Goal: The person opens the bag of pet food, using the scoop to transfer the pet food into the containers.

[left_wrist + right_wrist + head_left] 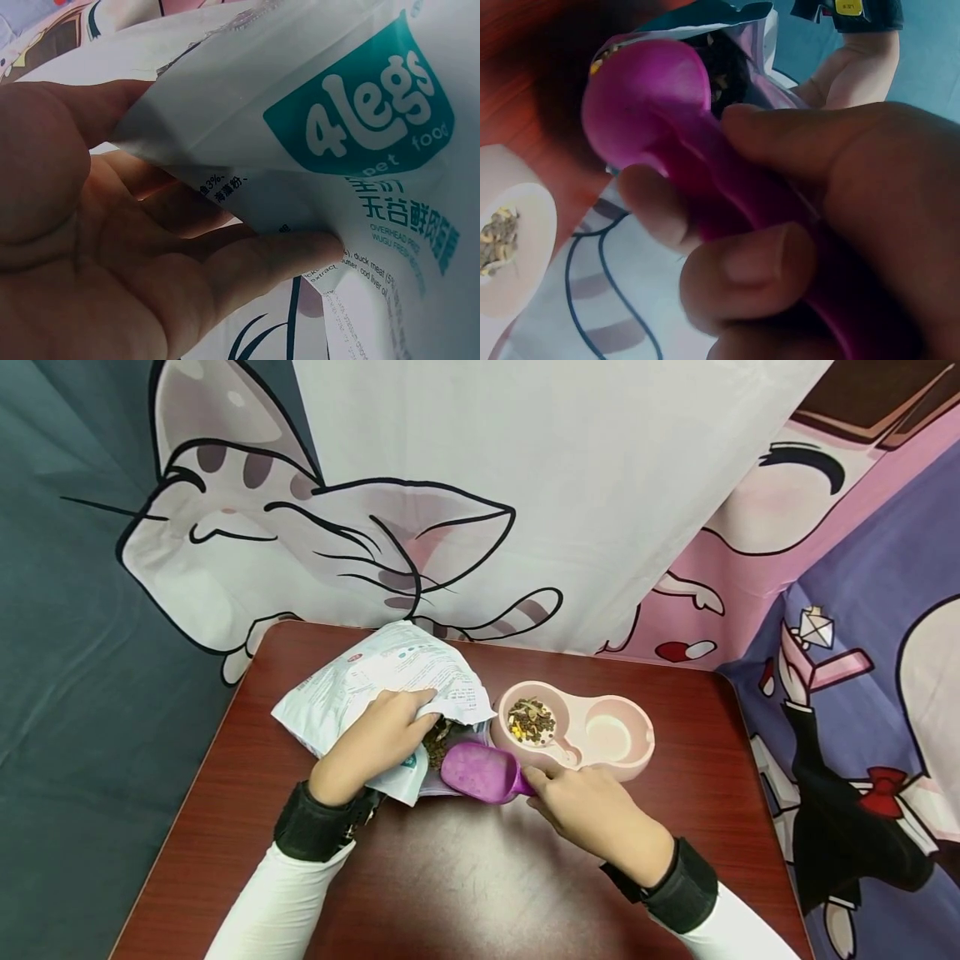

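My left hand grips the edge of a white pet food bag lying on its side, its mouth facing right. In the left wrist view, the thumb and fingers are on either side of the bag's film, which carries a green "4Legs" label. Dry food shows inside the mouth. My right hand holds a purple scoop by its handle, the scoop's bowl right at the bag's opening. From the right wrist view, curled fingers wrap the handle; whether the scoop carries food is unclear.
Just right of the bag stands a pink double bowl. Mixed dry food lies in its left compartment, while the right one shows a pale bottom. A brown table bears everything, backed by a cartoon-printed cloth.
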{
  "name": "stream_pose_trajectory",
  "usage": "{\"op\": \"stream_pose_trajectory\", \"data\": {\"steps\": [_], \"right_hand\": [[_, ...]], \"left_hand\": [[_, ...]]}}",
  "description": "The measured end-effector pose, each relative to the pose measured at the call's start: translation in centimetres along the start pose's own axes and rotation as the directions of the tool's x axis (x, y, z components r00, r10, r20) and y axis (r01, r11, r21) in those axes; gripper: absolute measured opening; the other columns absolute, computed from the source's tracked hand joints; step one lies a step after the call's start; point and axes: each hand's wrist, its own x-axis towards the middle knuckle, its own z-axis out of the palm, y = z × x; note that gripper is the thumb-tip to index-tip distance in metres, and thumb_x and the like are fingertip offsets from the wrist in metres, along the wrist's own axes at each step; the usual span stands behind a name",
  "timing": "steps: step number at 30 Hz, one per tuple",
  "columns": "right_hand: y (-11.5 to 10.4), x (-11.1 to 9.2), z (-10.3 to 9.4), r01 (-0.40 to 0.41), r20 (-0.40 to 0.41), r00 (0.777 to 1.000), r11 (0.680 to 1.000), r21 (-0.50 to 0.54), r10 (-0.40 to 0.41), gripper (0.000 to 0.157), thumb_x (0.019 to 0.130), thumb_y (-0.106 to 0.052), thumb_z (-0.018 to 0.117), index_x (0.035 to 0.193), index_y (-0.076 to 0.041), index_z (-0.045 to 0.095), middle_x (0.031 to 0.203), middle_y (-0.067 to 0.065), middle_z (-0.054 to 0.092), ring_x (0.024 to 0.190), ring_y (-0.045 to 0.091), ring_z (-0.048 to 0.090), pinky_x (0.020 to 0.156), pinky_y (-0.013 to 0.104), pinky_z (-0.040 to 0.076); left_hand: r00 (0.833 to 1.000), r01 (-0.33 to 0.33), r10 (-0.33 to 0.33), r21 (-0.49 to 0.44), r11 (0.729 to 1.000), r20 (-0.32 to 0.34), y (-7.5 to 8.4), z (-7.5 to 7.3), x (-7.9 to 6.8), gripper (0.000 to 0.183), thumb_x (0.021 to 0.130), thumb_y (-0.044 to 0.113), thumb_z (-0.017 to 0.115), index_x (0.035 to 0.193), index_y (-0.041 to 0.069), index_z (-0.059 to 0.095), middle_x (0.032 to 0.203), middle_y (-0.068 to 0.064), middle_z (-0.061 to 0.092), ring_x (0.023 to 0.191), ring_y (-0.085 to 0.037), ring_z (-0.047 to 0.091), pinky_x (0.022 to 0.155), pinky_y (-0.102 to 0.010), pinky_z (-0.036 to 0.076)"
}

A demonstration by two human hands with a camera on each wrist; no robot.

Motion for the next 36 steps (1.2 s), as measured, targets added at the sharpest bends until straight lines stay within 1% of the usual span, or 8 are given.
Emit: {"op": "stream_pose_trajectory", "data": {"steps": [3,6,10,17,21,26,32,36], "right_hand": [[-0.8,0.4,0.3,-0.042,0.000,0.999,0.999,-0.009,0.042,0.029,0.090,-0.038,0.079,0.089,-0.016,0.060,0.081,0.002,0.065,0.050,0.030,0.061,0.039,0.041,0.042],[-1.6,0.9,0.7,-0.074,0.000,0.997,0.997,-0.002,0.074,0.026,0.090,-0.036,0.080,0.090,-0.015,0.064,0.075,0.004,0.066,0.060,0.030,0.066,0.042,0.043,0.047],[-2.6,1.5,1.2,-0.111,0.001,0.994,0.994,0.006,0.111,0.024,0.090,-0.034,0.079,0.088,-0.015,0.064,0.073,0.003,0.067,0.071,0.029,0.068,0.046,0.043,0.051],[-3.7,2.2,2.1,-0.178,0.037,0.984,0.983,0.051,0.176,0.026,0.093,-0.034,0.076,0.087,-0.014,0.061,0.073,0.005,0.066,0.064,0.032,0.068,0.048,0.043,0.051],[-3.7,2.4,2.7,-0.174,0.019,0.985,0.983,0.060,0.174,0.025,0.094,-0.034,0.076,0.090,-0.015,0.060,0.072,0.005,0.065,0.061,0.032,0.068,0.046,0.043,0.049],[-3.3,2.8,3.8,-0.135,-0.064,0.988,0.988,0.078,0.140,0.025,0.093,-0.036,0.076,0.100,-0.016,0.063,0.070,0.005,0.067,0.060,0.031,0.068,0.047,0.043,0.048],[-3.0,3.4,5.2,-0.124,-0.104,0.985,0.987,0.102,0.135,0.026,0.093,-0.037,0.075,0.106,-0.017,0.063,0.061,0.001,0.061,0.051,0.029,0.064,0.043,0.040,0.043],[-3.1,3.9,6.0,-0.113,-0.119,0.985,0.985,0.133,0.129,0.028,0.096,-0.035,0.072,0.117,-0.016,0.067,0.068,0.001,0.065,0.054,0.028,0.065,0.044,0.040,0.044]], "left_hand": [[1.000,-0.007,0.007,0.007,1.000,-0.006,0.1,0.1,0.0,0.038,0.101,0.011,0.058,0.135,-0.005,0.064,0.127,-0.021,0.070,0.110,-0.029,0.068,0.095,-0.050,0.054],[1.000,-0.015,0.016,0.012,1.000,-0.011,0.1,0.1,0.0,0.036,0.101,0.010,0.059,0.132,-0.005,0.066,0.123,-0.020,0.071,0.102,-0.028,0.067,0.090,-0.050,0.055],[1.000,-0.022,0.022,0.008,1.000,-0.014,0.1,0.2,0.0,0.037,0.100,0.010,0.059,0.133,-0.005,0.065,0.125,-0.020,0.071,0.106,-0.027,0.068,0.092,-0.049,0.055],[1.000,-0.023,0.023,0.012,1.000,-0.014,0.0,0.2,0.0,0.038,0.100,0.010,0.060,0.134,-0.006,0.064,0.125,-0.021,0.070,0.107,-0.027,0.067,0.092,-0.049,0.055],[1.000,-0.023,0.023,0.012,1.000,-0.013,0.0,0.2,0.0,0.036,0.100,0.010,0.060,0.133,-0.006,0.065,0.124,-0.021,0.071,0.106,-0.028,0.068,0.091,-0.049,0.055],[1.000,-0.019,0.019,0.006,1.000,-0.011,0.1,0.2,0.0,0.038,0.100,0.010,0.061,0.134,-0.007,0.063,0.129,-0.022,0.069,0.116,-0.031,0.067,0.097,-0.050,0.054],[1.000,-0.023,0.023,0.006,1.000,-0.012,0.2,0.2,0.1,0.026,0.100,0.010,0.061,0.122,0.000,0.070,0.107,-0.015,0.073,0.092,-0.026,0.065,0.084,-0.047,0.054],[1.000,-0.013,0.013,0.007,1.000,-0.018,0.2,0.2,0.0,0.032,0.099,0.009,0.062,0.128,-0.003,0.068,0.113,-0.017,0.074,0.094,-0.026,0.066,0.086,-0.048,0.054]]}}
